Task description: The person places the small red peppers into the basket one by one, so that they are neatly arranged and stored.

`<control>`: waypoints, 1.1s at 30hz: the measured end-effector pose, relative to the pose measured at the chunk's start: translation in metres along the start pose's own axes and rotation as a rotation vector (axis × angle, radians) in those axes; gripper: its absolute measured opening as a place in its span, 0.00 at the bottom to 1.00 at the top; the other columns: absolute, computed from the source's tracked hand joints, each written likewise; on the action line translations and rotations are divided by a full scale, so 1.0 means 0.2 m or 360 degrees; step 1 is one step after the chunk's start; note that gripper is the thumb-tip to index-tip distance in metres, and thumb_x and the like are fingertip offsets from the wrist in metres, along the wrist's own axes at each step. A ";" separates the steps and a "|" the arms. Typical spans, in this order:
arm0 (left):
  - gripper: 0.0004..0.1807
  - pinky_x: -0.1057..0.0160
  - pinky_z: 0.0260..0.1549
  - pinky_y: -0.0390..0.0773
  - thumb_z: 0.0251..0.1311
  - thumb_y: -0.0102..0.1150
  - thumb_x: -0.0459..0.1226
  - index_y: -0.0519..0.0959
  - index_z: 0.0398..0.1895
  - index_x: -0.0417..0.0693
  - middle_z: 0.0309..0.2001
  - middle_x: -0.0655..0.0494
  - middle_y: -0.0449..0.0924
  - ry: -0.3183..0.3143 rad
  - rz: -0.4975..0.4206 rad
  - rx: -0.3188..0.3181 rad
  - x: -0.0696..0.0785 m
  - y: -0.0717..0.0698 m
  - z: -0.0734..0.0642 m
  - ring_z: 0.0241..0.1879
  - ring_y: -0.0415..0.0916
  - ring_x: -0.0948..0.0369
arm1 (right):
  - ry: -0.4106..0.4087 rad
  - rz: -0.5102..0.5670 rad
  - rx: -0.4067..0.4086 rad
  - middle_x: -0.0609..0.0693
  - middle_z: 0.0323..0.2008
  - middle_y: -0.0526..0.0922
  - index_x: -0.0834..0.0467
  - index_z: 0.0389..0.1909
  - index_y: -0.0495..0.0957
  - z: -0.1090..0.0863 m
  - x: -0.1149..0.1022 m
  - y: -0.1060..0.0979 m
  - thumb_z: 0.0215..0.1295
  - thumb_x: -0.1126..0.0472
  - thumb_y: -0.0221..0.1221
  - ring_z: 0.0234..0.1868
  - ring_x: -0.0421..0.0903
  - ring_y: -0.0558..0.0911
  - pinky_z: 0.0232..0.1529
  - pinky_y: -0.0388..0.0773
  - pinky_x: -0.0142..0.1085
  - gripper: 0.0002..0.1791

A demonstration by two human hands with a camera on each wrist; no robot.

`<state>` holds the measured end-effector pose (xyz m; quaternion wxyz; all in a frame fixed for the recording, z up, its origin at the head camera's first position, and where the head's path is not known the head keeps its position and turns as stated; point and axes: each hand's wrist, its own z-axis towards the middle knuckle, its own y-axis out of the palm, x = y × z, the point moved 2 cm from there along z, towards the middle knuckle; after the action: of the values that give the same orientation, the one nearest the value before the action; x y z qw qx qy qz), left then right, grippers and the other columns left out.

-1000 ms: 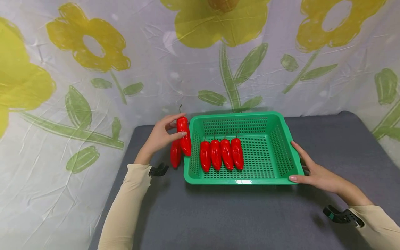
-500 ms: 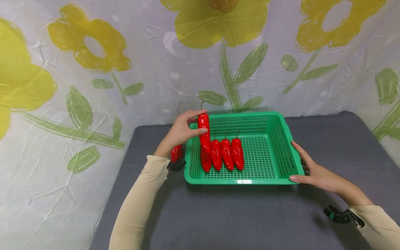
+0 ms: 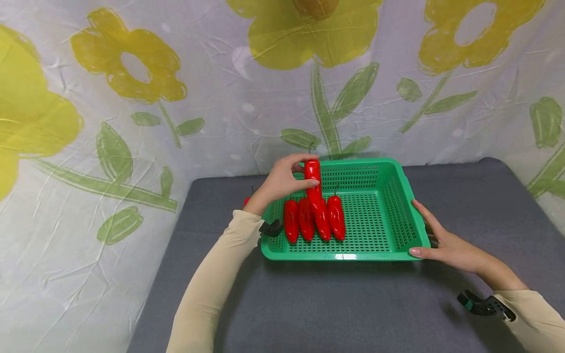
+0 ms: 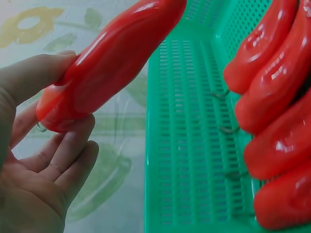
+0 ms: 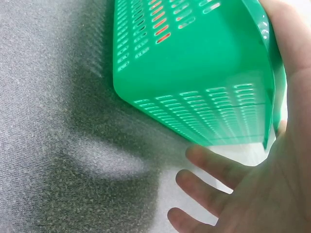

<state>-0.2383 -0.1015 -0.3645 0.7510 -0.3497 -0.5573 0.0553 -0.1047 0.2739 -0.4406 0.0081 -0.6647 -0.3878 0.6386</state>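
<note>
My left hand pinches a glossy red chili pepper near its stem end, between thumb and fingers. The pepper is held up above the green basket, its stem pointing away. Beneath it several like peppers lie side by side in the basket's left half, one partly hidden by the held pepper. In the left wrist view the held pepper slants up clear of the basket. My right hand holds the basket's right end, thumb on the front corner; in the right wrist view three fingers extend loosely beside the basket wall.
Another red pepper lies left of the basket, mostly hidden behind my left wrist. The basket stands on a dark grey table. A flower-printed cloth hangs right behind the table's far edge.
My left hand has carried the held pepper rightward from beside the basket to above the peppers inside. The right hand and the basket have stayed in place.
</note>
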 end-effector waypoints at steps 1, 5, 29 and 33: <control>0.30 0.60 0.33 0.82 0.56 0.71 0.43 0.76 0.64 0.61 0.59 0.58 0.78 0.0005 -0.0013 -0.0008 0.00 0.01 0.01 0.44 0.80 0.59 | 0.0001 0.0002 -0.0001 0.79 0.70 0.49 0.36 0.76 0.18 0.00 0.00 0.00 0.66 0.59 0.61 0.63 0.84 0.63 0.44 0.78 0.57 0.61; 0.29 0.61 0.34 0.83 0.56 0.71 0.43 0.76 0.63 0.60 0.57 0.58 0.79 0.0023 -0.0020 -0.0028 0.01 0.08 0.05 0.44 0.80 0.60 | -0.0003 0.0004 -0.0002 0.80 0.70 0.49 0.36 0.76 0.18 0.00 0.00 0.00 0.66 0.59 0.61 0.63 0.84 0.64 0.44 0.78 0.57 0.61; 0.31 0.65 0.36 0.82 0.56 0.71 0.43 0.75 0.64 0.57 0.60 0.57 0.76 -0.0137 -0.0097 -0.0185 -0.02 0.42 0.18 0.43 0.79 0.61 | 0.0013 -0.0048 0.0017 0.79 0.71 0.49 0.35 0.75 0.18 0.00 0.00 0.00 0.66 0.58 0.62 0.63 0.86 0.60 0.44 0.77 0.62 0.62; 0.31 0.65 0.36 0.82 0.56 0.71 0.43 0.74 0.65 0.54 0.58 0.55 0.77 -0.0160 -0.0125 -0.0214 -0.03 0.46 0.19 0.43 0.80 0.61 | 0.0009 -0.0029 0.0014 0.79 0.71 0.48 0.35 0.75 0.18 0.01 0.01 0.00 0.66 0.59 0.62 0.63 0.87 0.59 0.44 0.77 0.61 0.62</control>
<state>-0.2465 -0.0182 -0.4180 0.6985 -0.3741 -0.6101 0.0056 -0.1064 0.2744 -0.4416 0.0179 -0.6630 -0.3910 0.6382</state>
